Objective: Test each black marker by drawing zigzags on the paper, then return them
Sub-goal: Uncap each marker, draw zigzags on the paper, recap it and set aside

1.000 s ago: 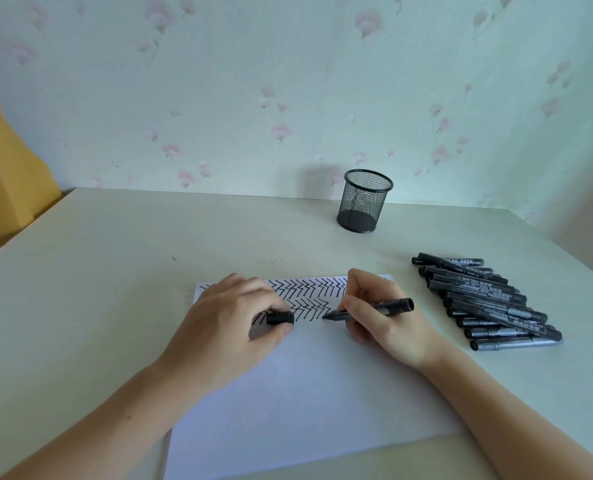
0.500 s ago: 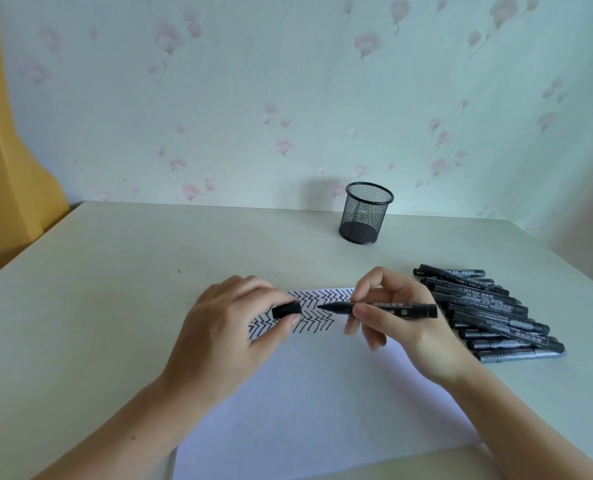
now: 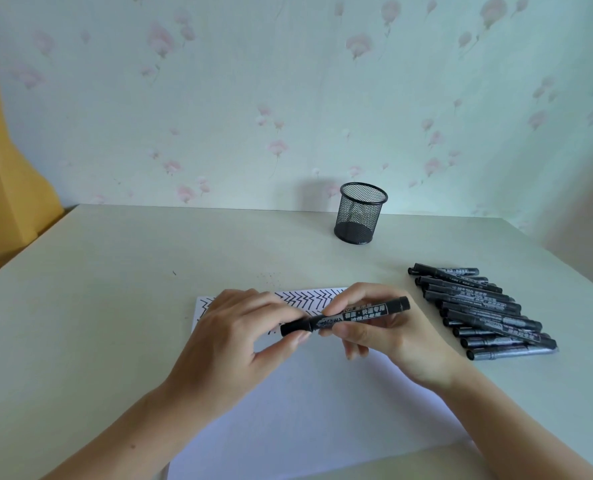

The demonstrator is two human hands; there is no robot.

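From the head view, both hands meet over the far end of the paper (image 3: 309, 403). The right hand (image 3: 392, 337) grips the marker (image 3: 347, 317) by its printed barrel, thumb beneath and fingers curled over the top, so the body lies nearly level, just above the sheet. The left hand (image 3: 239, 341) pinches the marker's left end, where the cap sits flush with the barrel. That two-handed hold suits pressing the cap home, so the marker looks tested and ready to go back. The marker spans the gap between the two hands, its bare tail poking out past the right hand toward the pile (image 3: 478, 313) of other markers. The pile lies on the worktop (image 3: 90, 306), just right of the paper and near the right hand. Zigzags (image 3: 309, 299) show at the sheet's far edge, partly hidden behind the hands. A mesh cup (image 3: 361, 213) stands empty farther back.
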